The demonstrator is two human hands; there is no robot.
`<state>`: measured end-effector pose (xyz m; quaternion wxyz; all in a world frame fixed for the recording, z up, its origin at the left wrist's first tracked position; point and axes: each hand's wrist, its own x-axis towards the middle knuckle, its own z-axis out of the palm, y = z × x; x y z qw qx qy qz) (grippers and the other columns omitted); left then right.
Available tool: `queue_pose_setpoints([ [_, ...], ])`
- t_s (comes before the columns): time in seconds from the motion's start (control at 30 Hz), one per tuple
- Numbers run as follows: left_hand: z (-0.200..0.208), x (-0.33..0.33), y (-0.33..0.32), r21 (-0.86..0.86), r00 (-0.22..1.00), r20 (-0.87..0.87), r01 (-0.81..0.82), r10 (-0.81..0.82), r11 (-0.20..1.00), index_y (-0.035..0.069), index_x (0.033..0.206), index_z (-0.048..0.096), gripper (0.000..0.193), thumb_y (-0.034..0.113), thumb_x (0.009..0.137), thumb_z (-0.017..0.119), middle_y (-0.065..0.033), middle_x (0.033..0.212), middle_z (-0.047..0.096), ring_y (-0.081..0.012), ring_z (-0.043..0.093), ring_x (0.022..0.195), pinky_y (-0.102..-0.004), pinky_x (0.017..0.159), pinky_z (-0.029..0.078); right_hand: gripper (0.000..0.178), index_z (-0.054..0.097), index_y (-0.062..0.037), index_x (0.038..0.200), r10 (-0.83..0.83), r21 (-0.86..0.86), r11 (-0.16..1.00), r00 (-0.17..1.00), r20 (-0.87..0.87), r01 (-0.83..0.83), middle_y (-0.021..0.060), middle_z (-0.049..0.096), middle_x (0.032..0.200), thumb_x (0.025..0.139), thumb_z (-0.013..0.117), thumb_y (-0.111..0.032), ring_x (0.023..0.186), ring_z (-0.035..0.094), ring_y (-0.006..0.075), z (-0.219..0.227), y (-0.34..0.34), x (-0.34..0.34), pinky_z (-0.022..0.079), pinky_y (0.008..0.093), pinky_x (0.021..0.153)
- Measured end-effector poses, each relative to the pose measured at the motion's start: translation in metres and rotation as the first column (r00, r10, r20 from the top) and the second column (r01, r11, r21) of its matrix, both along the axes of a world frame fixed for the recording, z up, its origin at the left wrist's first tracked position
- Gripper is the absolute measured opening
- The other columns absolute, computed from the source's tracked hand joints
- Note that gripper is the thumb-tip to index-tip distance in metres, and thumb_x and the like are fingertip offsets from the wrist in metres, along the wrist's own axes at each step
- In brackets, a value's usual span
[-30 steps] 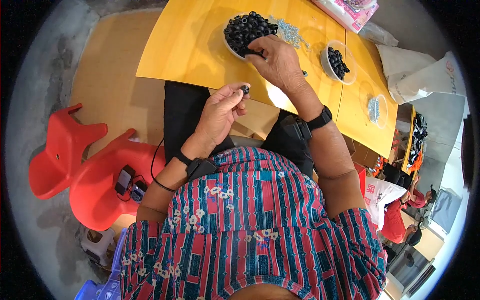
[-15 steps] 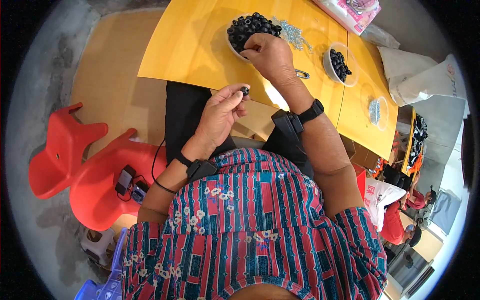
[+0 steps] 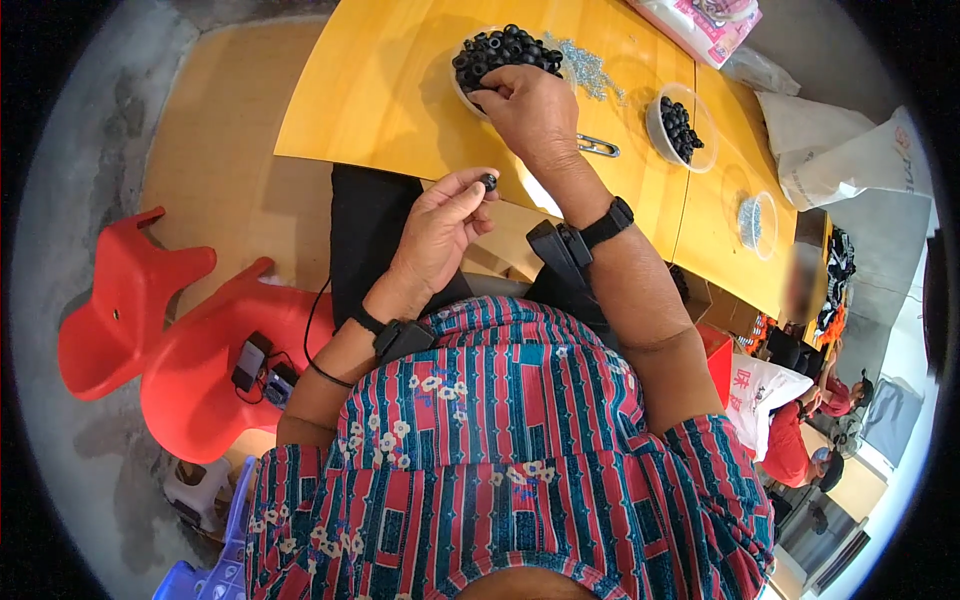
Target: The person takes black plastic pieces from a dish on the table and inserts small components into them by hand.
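two hands show at one yellow table (image 3: pixel 400 90) in the upper half of the frame. the left hand (image 3: pixel 440 225), near the centre, pinches one small black piece (image 3: pixel 490 182) between thumb and forefinger, the other fingers curled in below. that piece pokes from the pinch toward the right of the frame; it looks rounded, too small to tell its long axis.

the right hand (image 3: pixel 535 110), upper centre, has thumb and bent forefinger at one bowl (image 3: pixel 464 98) heaped with hollow black pieces (image 3: pixel 510 45), more than can be counted; whether its fingertips close on one, i cannot tell. one pile of clear bits (image 3: pixel 590 72) lies beside the bowl.

at upper right, one tub (image 3: pixel 655 128) holds fewer black pieces; lower right of it, one smaller tub (image 3: pixel 766 232) holds pale blue bits (image 3: pixel 749 220). one slotted metal tool (image 3: pixel 600 147) lies just right of the right hand, its long axis nearly left to right, dipping slightly rightward.
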<state>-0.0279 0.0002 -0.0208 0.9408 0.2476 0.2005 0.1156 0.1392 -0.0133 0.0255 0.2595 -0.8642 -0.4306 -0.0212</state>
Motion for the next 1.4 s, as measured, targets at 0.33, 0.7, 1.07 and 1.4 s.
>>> queue_pose_setpoints([
  [0.33,0.007,-0.003,0.004,0.022,0.999,0.034,-0.025,0.025,0.999,0.005,0.115,0.053,0.026,0.017,0.092,0.051,-0.0007,0.092,0.056,-0.0072,0.052,0.079,-0.0227,0.073,0.046,0.015,0.065,-0.0025,0.080,0.181,0.321,0.941,0.961,-0.209,-0.107,0.0054,0.063,0.066,0.070,0.071,-0.013,0.057,0.059,0.0122,0.012,-0.020,-0.006,0.047,0.0250,0.054],
  [0.7,0.026,-0.001,-0.002,0.003,0.984,0.170,-0.055,0.054,0.998,0.004,0.115,0.052,0.026,0.017,0.093,0.050,-0.0022,0.093,0.055,-0.0092,0.051,0.079,-0.0242,0.074,0.046,0.011,0.060,0.0024,0.080,0.370,0.511,0.859,0.710,-0.600,-0.016,0.0028,0.062,0.074,0.072,0.067,0.003,0.063,0.056,0.0075,0.025,-0.094,-0.035,0.047,0.0212,0.059],
  [1.07,0.012,0.021,0.001,0.053,0.971,0.239,-0.018,0.005,0.998,0.004,0.112,0.055,0.023,0.017,0.092,0.052,-0.0043,0.097,0.061,-0.0100,0.057,0.086,-0.0268,0.080,0.047,0.014,0.063,0.0010,0.078,0.226,0.297,0.948,0.902,-0.367,-0.117,0.0063,0.064,0.067,0.072,0.069,-0.010,0.061,0.060,0.0085,0.028,-0.095,-0.034,0.050,0.0229,0.058],
  [1.4,0.027,0.023,0.002,0.086,0.959,0.279,0.026,-0.049,0.996,0.005,0.112,0.054,0.023,0.016,0.093,0.051,-0.0042,0.097,0.060,-0.0107,0.056,0.085,-0.0276,0.080,0.048,0.014,0.068,-0.0013,0.080,0.298,0.575,0.818,0.860,-0.415,-0.006,0.0047,0.066,0.072,0.068,0.073,-0.005,0.064,0.061,0.0090,0.027,-0.097,-0.039,0.050,0.0221,0.060],
])
